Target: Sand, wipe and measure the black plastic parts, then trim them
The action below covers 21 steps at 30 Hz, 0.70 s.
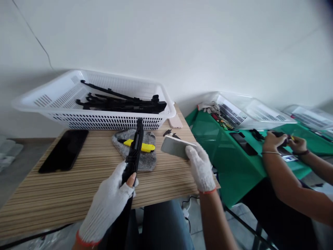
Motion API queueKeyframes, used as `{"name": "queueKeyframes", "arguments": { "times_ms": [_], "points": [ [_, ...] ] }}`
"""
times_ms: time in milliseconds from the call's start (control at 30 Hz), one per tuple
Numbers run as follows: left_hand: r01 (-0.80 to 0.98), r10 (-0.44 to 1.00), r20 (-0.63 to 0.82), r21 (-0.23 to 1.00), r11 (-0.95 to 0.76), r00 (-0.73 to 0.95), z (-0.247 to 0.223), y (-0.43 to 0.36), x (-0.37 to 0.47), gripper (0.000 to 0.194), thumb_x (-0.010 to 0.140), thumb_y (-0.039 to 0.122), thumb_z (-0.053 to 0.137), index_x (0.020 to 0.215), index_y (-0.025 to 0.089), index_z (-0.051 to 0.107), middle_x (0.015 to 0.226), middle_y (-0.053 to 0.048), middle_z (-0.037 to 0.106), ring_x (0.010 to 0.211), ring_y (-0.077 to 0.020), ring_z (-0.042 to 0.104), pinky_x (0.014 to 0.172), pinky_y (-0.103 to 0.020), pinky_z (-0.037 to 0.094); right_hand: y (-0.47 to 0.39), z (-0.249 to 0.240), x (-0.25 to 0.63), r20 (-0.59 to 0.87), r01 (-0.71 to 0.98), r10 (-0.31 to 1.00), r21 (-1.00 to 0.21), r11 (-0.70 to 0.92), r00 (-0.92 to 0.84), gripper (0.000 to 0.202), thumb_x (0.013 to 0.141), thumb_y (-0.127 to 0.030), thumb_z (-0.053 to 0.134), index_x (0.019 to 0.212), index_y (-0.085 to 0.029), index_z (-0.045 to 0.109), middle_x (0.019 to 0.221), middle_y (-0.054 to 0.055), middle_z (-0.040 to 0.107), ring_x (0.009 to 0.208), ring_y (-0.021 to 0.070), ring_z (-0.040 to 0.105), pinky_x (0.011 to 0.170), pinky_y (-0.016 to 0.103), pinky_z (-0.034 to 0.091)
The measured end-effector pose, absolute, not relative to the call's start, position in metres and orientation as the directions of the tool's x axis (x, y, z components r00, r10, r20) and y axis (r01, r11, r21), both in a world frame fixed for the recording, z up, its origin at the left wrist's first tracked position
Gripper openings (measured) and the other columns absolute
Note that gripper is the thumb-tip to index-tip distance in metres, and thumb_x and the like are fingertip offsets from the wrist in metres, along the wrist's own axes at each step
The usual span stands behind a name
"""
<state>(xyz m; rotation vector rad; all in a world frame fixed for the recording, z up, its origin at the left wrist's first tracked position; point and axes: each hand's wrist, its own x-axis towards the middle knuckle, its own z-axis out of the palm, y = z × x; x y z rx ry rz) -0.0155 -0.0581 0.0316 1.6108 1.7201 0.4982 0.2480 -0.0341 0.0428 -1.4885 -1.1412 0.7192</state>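
Observation:
My left hand [111,194], in a white knitted glove with a bare thumb tip, is closed around a long, narrow black plastic part [136,146]. The part slants upward over the table, and its lower end drops past the table edge toward my lap. My gloved right hand [199,163] grips one end of a flat grey rectangular block [175,147] with a whitish edge, held above the table and apart from the black part. Behind the black part, a yellow utility knife [147,147] lies on a folded grey cloth [148,163].
A white plastic basket [111,121] with several long black parts [125,103] stands against the wall. On the wooden table [85,187] lie a black phone [65,150], a pink phone [175,121] and small dark pieces [170,133]. At right, a co-worker's hands [275,143] work over a green-covered table [221,159].

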Motion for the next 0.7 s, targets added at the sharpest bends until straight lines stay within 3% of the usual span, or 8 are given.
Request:
{"name": "queueKeyframes", "arguments": {
  "times_ms": [100, 167, 233, 300, 467, 533, 600, 700],
  "points": [
    [0.718, 0.971, -0.238, 0.677, 0.16, 0.009, 0.032, -0.058, -0.015, 0.046, 0.094, 0.062, 0.041, 0.123, 0.029, 0.057, 0.081, -0.001, 0.077, 0.078, -0.0275, 0.074, 0.072, -0.037, 0.047, -0.032, 0.044, 0.194, -0.122, 0.0, 0.98, -0.992, -0.124, 0.155, 0.039, 0.085, -0.06, 0.064, 0.088, -0.021, 0.066, 0.069, 0.0, 0.061, 0.048, 0.015, 0.052, 0.043, 0.029, 0.042],
    [0.724, 0.971, -0.24, 0.67, 0.165, 0.0, 0.031, -0.058, -0.015, 0.047, 0.094, 0.06, 0.042, 0.126, 0.029, 0.056, 0.081, -0.001, 0.077, 0.081, -0.0283, 0.074, 0.073, -0.037, 0.047, -0.026, 0.043, 0.168, -0.251, -0.09, 0.959, -0.966, -0.241, 0.131, 0.04, 0.081, -0.062, 0.066, 0.083, -0.022, 0.061, 0.061, -0.003, 0.053, 0.043, 0.0127, 0.047, 0.035, 0.025, 0.03],
    [0.721, 0.97, -0.241, 0.677, 0.151, 0.023, 0.031, -0.059, -0.017, 0.044, 0.095, 0.059, 0.041, 0.124, 0.029, 0.057, 0.081, -0.001, 0.076, 0.081, -0.0277, 0.074, 0.072, -0.036, 0.047, -0.02, 0.042, 0.154, -0.26, -0.157, 0.94, -0.961, -0.229, 0.222, 0.039, 0.081, -0.062, 0.066, 0.082, -0.023, 0.059, 0.06, -0.004, 0.051, 0.045, 0.0115, 0.048, 0.036, 0.023, 0.03],
    [0.708, 0.97, -0.235, 0.695, 0.126, 0.058, 0.031, -0.06, -0.02, 0.045, 0.096, 0.059, 0.041, 0.122, 0.027, 0.058, 0.081, -0.002, 0.075, 0.078, -0.0268, 0.073, 0.07, -0.035, 0.047, -0.018, 0.041, 0.152, -0.217, -0.162, 0.941, -0.97, -0.178, 0.262, 0.037, 0.082, -0.06, 0.065, 0.083, -0.023, 0.059, 0.061, -0.005, 0.053, 0.048, 0.0108, 0.048, 0.039, 0.022, 0.034],
    [0.698, 0.953, -0.277, 0.707, 0.114, 0.125, 0.033, -0.062, -0.022, 0.057, 0.095, 0.064, 0.037, 0.131, 0.024, 0.057, 0.073, -0.002, 0.072, 0.068, -0.0268, 0.071, 0.066, -0.035, 0.047, -0.03, 0.037, 0.164, -0.189, 0.012, 0.976, -0.981, -0.191, 0.105, 0.031, 0.087, -0.053, 0.063, 0.097, -0.023, 0.066, 0.063, -0.004, 0.061, 0.053, 0.0148, 0.057, 0.052, 0.028, 0.049],
    [0.77, 0.96, -0.264, 0.63, 0.101, 0.089, 0.034, -0.062, -0.019, 0.055, 0.095, 0.059, 0.037, 0.133, 0.025, 0.058, 0.083, -0.006, 0.077, 0.08, -0.03, 0.074, 0.071, -0.037, 0.048, -0.038, 0.034, 0.163, -0.072, 0.114, 0.99, -0.99, -0.085, 0.121, 0.027, 0.089, -0.046, 0.065, 0.104, -0.025, 0.07, 0.077, -0.001, 0.07, 0.072, 0.019, 0.067, 0.072, 0.033, 0.056],
    [0.846, 0.968, -0.25, 0.524, 0.104, 0.036, 0.036, -0.061, -0.013, 0.048, 0.095, 0.05, 0.039, 0.128, 0.024, 0.062, 0.096, -0.01, 0.079, 0.094, -0.0333, 0.076, 0.075, -0.037, 0.048, -0.046, 0.032, 0.157, 0.09, 0.211, 0.994, -0.975, 0.074, 0.069, 0.021, 0.087, -0.039, 0.071, 0.106, -0.03, 0.075, 0.099, 0.001, 0.076, 0.097, 0.0219, 0.071, 0.091, 0.036, 0.055],
    [0.908, 0.953, -0.296, 0.38, 0.177, -0.062, 0.04, -0.059, -0.003, 0.033, 0.095, 0.038, 0.043, 0.11, 0.022, 0.068, 0.099, -0.014, 0.079, 0.101, -0.0357, 0.076, 0.076, -0.036, 0.049, -0.051, 0.029, 0.143, 0.181, 0.278, 0.983, -0.943, 0.18, -0.022, 0.019, 0.083, -0.036, 0.077, 0.102, -0.034, 0.079, 0.12, 0.002, 0.074, 0.117, 0.0248, 0.067, 0.101, 0.038, 0.052]
  ]
}}
